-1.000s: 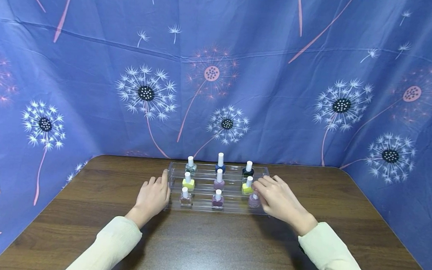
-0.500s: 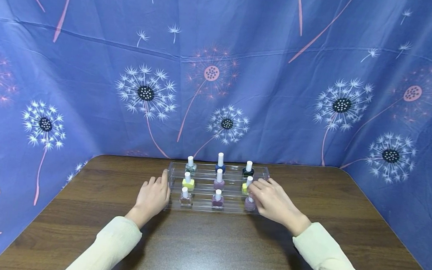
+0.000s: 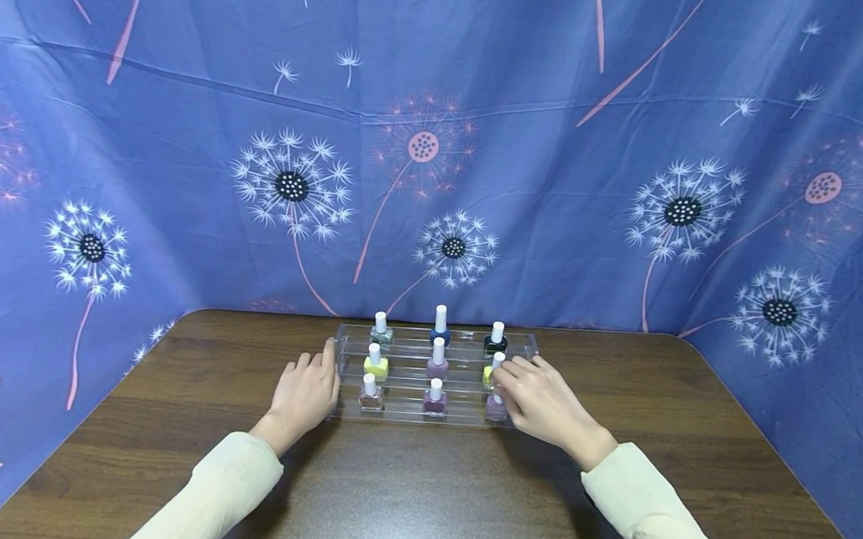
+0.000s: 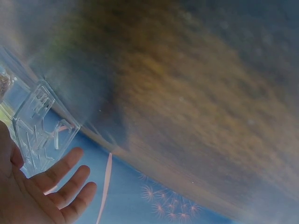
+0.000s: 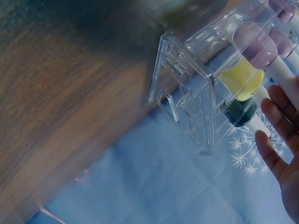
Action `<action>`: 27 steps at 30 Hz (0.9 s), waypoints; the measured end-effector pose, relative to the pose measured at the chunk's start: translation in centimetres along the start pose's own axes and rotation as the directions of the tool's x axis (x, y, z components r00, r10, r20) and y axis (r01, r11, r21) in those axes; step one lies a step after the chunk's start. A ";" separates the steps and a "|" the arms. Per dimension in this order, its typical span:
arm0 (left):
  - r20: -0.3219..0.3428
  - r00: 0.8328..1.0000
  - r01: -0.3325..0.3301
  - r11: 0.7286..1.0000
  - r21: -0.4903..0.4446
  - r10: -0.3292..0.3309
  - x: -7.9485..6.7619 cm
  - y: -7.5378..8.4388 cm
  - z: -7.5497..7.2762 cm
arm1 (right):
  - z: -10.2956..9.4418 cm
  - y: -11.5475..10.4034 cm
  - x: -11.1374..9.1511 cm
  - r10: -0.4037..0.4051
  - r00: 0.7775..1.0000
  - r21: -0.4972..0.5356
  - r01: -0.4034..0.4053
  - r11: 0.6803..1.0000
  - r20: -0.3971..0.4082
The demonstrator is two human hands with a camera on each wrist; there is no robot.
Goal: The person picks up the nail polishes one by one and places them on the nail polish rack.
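Observation:
A clear acrylic tiered rack (image 3: 401,415) stands near the table's far edge, bearing several white-capped nail polish bottles in three rows. My right hand (image 3: 548,401) pinches the white cap of the light purple nail polish bottle (image 3: 496,408) at the front row's right; in the right wrist view that bottle (image 5: 255,44) stands upright relative to the rack. Its fingers partly cover the yellow bottle (image 3: 488,377) behind. At the rack's left end is my left hand (image 3: 306,390), index finger along the side panel. The left wrist view shows its other fingers (image 4: 70,186) extended and holding nothing.
On the rack, a pinkish clear bottle (image 3: 372,397) and a purple one (image 3: 435,402) share the front row. Blue (image 3: 439,335) and dark (image 3: 496,343) bottles stand at the back. A blue dandelion-print cloth (image 3: 542,185) hangs behind the wooden table (image 3: 416,494).
My right hand has shifted a little left along the front tier, bringing the light purple bottle with it, mostly in the first half second. The left hand has stayed at the rack's end.

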State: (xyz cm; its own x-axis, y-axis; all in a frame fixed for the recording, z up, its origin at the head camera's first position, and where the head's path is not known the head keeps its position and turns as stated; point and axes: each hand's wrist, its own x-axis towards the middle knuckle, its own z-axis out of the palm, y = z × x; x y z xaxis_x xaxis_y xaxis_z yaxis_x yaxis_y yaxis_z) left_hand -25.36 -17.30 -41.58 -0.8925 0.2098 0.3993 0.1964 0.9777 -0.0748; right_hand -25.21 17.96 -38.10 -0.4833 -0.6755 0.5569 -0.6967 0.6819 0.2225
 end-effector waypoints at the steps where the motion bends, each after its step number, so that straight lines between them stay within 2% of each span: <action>1: -0.006 1.000 0.000 1.000 0.000 0.000 0.0 0.0 0.0 | 0.0 0.0 0.0 0.002 1.000 0.001 -0.002 1.000 0.003; 7: -0.036 0.999 -0.002 1.000 -0.003 0.002 0.0 0.1 0.0 | -0.2 0.1 0.0 0.019 1.000 0.018 -0.019 1.000 0.023; 19: 0.002 0.999 0.033 0.998 -0.053 -0.033 0.2 0.2 0.0 | -0.7 0.2 -0.3 0.047 0.998 0.018 -0.047 0.999 0.030; 27: -0.035 0.998 0.050 0.994 -0.093 -0.053 0.3 -0.1 -0.5 | -1.7 1.1 -0.6 0.063 0.997 0.029 -0.062 0.998 -0.043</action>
State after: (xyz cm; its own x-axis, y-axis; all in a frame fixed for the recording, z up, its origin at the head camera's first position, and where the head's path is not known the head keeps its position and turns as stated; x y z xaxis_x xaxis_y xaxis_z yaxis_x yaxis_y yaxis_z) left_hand -25.42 -17.33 -41.02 -0.8868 0.1569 0.4347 0.1887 0.9816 0.0306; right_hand -24.81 19.61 -36.84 -0.5031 -0.6183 0.6039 -0.6803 0.7143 0.1645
